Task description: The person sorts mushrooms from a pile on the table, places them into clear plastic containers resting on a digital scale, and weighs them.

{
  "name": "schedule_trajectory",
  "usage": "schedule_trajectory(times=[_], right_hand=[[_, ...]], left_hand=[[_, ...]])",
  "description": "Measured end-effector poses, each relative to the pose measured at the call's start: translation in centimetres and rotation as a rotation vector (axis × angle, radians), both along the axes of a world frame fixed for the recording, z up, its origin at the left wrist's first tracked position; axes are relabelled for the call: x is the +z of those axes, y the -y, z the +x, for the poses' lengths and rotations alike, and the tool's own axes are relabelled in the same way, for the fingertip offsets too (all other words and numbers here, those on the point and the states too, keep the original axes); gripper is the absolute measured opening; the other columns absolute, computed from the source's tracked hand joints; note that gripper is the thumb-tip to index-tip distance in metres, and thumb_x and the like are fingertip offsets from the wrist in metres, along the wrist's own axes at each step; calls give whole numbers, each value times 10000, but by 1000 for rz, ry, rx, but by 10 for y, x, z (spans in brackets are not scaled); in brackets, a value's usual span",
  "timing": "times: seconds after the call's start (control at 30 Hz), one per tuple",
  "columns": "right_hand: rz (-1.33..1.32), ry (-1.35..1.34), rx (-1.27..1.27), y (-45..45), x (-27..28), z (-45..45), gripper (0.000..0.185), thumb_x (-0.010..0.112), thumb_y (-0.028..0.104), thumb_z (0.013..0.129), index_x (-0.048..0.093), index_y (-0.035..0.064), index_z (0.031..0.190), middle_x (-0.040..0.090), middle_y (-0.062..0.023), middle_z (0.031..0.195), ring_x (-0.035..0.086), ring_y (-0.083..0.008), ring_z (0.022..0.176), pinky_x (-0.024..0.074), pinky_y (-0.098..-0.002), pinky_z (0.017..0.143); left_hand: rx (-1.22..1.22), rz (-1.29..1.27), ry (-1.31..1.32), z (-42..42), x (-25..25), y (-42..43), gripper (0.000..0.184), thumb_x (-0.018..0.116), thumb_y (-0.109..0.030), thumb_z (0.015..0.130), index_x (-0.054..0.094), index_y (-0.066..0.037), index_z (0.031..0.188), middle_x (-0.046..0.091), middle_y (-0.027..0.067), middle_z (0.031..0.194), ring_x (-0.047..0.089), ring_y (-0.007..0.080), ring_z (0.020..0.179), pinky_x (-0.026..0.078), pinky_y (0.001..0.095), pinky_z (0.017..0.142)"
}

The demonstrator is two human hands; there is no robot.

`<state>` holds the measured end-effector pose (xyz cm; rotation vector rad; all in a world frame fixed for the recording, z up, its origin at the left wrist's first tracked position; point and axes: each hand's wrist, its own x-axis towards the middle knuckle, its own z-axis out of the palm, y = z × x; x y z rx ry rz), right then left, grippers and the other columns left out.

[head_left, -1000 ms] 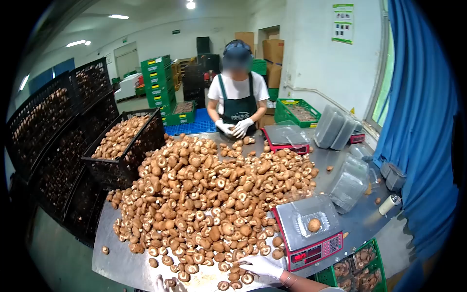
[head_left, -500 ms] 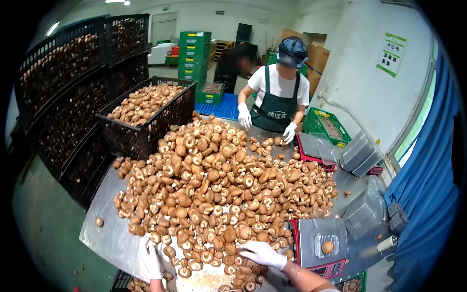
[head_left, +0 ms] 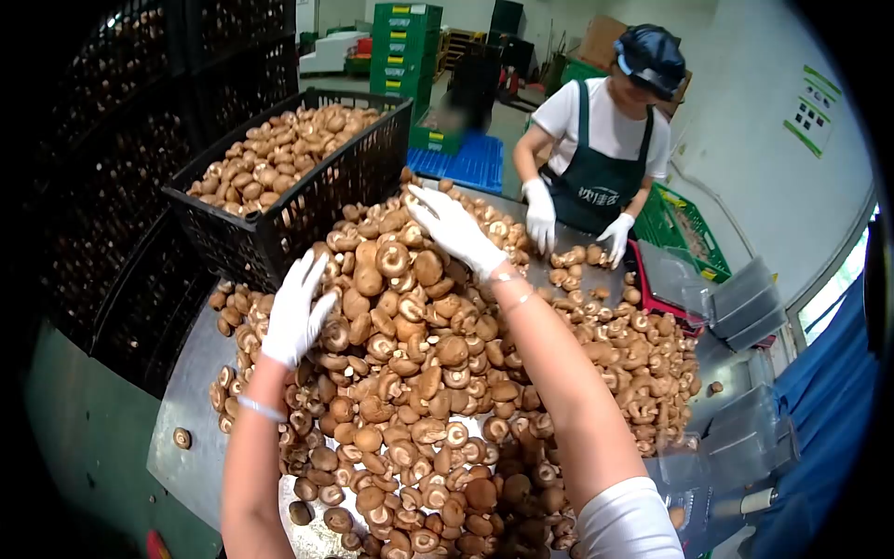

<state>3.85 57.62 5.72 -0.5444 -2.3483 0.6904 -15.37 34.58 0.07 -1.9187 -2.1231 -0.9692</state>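
A large heap of brown shiitake mushrooms [head_left: 419, 363] covers much of the metal table [head_left: 191, 405]. My left hand [head_left: 298, 309], in a white glove, rests on the heap's left slope, fingers spread, just in front of the black crate [head_left: 244, 244]. Across the top of the heap reaches my gloved right hand [head_left: 454, 228], its fingers stretched out flat over the mushrooms near the crate's right corner. Neither hand grips anything that I can see; the right fingertips touch the top of the pile. Mushrooms fill the crate nearly to its rim.
Opposite stands a co-worker [head_left: 596, 140] in a dark apron, gloved hands at the heap's far edge. A red scale [head_left: 666, 279] and clear plastic boxes [head_left: 745, 298] line the right side. Stacked black crates [head_left: 121, 186] rise at left. One mushroom [head_left: 182, 438] lies alone.
Both my hands have moved from the near edge of the heap up to its far side by the crate. The view has shifted, and the co-worker now leans with head lowered.
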Motion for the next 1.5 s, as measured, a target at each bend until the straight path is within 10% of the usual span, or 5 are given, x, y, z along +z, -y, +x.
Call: schedule_trajectory(times=[0.8,0.93,1.03,1.17,1.5], right_hand=[[-169,606,324,-61,-43,5,462,375,320,984,442,48,1351,486,-98,1359,457,-213,1243,331,-313,1062],[-1472,74,565,-84,-86,30,465,244,146,995,288,-98,1388,361,-170,1441,336,-249,1341,220,-351,1149],[-316,598,296,-30,-36,51,504,341,298,990,361,2,1397,382,-123,1444,354,-219,1332,248,-331,1125],[-1506,-7,794,-61,-109,48,540,287,302,986,269,4,1436,267,-128,1507,276,-221,1372,192,-323,1144],[-455,518,407,60,-48,93,513,530,465,894,596,63,1205,616,-127,1167,568,-244,1065,416,-332,947]], left_hand=[[106,238,318,42,-68,-66,473,562,-377,897,528,-140,1306,543,150,1242,452,312,1177,328,402,1033],[107,287,372,62,-75,-54,447,525,-364,918,541,-119,1292,537,123,1270,448,283,1194,302,392,1051],[54,300,440,70,-78,-50,434,462,-364,959,532,-99,1295,526,126,1289,445,282,1223,303,383,1053],[-50,341,1018,82,-106,-38,507,419,-398,985,506,8,1277,529,150,1282,492,271,1179,348,352,1025],[-22,202,657,156,-81,14,344,479,-245,957,570,-4,1186,589,162,1169,555,297,1087,403,369,968]])
